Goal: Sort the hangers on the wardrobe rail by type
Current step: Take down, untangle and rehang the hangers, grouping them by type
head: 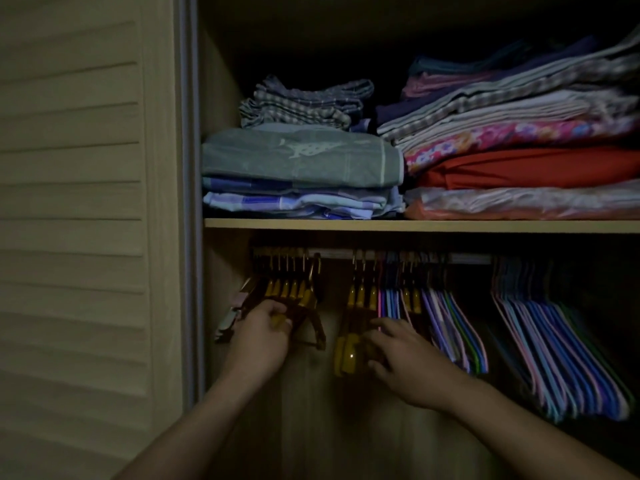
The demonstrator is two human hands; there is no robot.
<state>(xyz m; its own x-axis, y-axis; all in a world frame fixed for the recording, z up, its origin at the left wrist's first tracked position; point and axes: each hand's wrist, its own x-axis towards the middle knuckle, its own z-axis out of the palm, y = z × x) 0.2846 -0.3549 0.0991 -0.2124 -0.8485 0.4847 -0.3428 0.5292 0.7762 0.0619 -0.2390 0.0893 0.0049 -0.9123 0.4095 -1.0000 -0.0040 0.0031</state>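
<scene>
A wardrobe rail point(337, 253) runs under the shelf. At its left end hangs a bunch of brown-and-yellow hangers point(287, 292); my left hand point(263, 332) grips their lower parts. A smaller group of the same brown-and-yellow hangers point(362, 299) hangs at the middle, and my right hand point(405, 358) curls its fingers round their yellow ends. Two more of that kind point(410, 301) sit among thin purple, blue and pink hangers point(450, 317). A second bunch of thin coloured hangers point(554, 341) hangs further right.
A shelf point(346, 224) above the rail carries stacks of folded cloth point(301, 168) and folded clothes point(519, 150). A louvred sliding door point(86, 202) stands at the left. Bare gaps on the rail lie between the hanger groups. The scene is dim.
</scene>
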